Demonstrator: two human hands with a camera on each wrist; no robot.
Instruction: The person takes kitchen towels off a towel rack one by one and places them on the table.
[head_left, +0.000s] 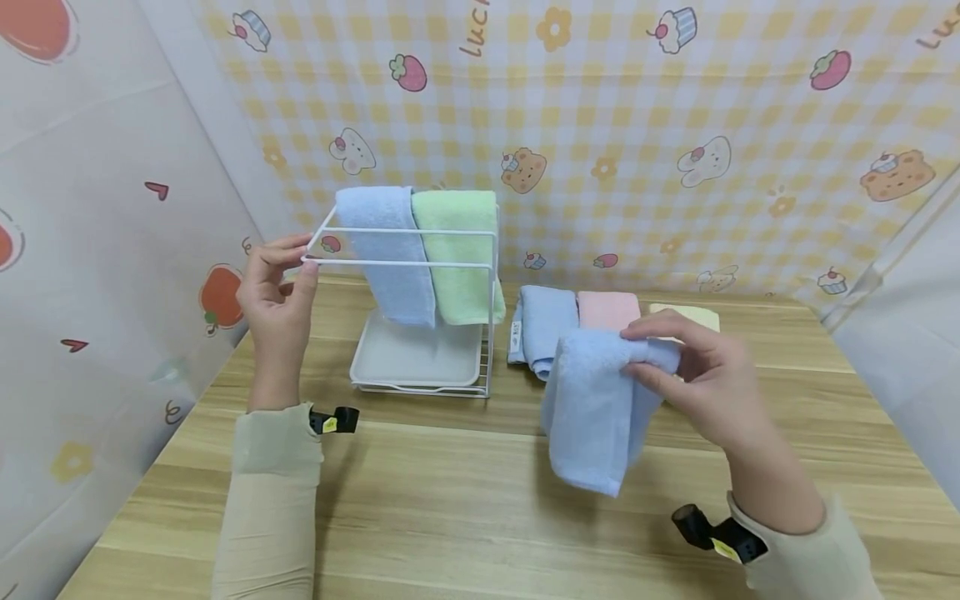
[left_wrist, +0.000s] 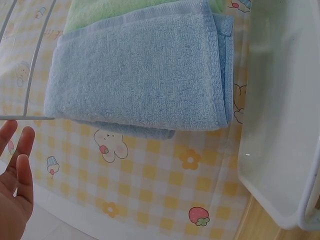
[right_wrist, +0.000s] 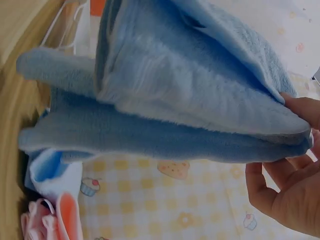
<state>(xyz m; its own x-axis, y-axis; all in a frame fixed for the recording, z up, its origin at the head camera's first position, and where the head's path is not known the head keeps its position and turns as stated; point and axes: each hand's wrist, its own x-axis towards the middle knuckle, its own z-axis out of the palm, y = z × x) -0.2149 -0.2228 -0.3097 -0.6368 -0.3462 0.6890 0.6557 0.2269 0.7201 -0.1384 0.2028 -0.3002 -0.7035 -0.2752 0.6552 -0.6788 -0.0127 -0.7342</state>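
A yellow-and-white checked backdrop [head_left: 465,117] printed with bears, rabbits, strawberries and cupcakes stands behind a wood-grain table [head_left: 450,492].

In front, right of centre, a light blue towel [head_left: 592,408] hangs in the air above the table, doubled over, its lower end loose. The person's right hand [head_left: 708,383] grips it near the fold, thumb on one side and fingers on the other; the right wrist view shows several soft layers hanging slightly apart.

To the left, the left hand [head_left: 281,304] pinches the front left corner of a white wire rack [head_left: 408,264] between thumb and fingers. Towards the back of the rack hang two towels side by side: a hung blue towel [head_left: 401,296] and a green towel [head_left: 461,292]. The two rails nearer the person are bare. Beneath sits a shallow pale tray [head_left: 412,358].

Right of the rack, behind the held towel, a folded blue towel [head_left: 551,321], a pink towel [head_left: 609,310] and a yellow towel [head_left: 686,317] lie in a row.

The step in hand seems to be carrying the towel towards the rack while the other hand steadies the frame. The next move would call for opening the layers enough to straddle a bare rail and evening the ends.
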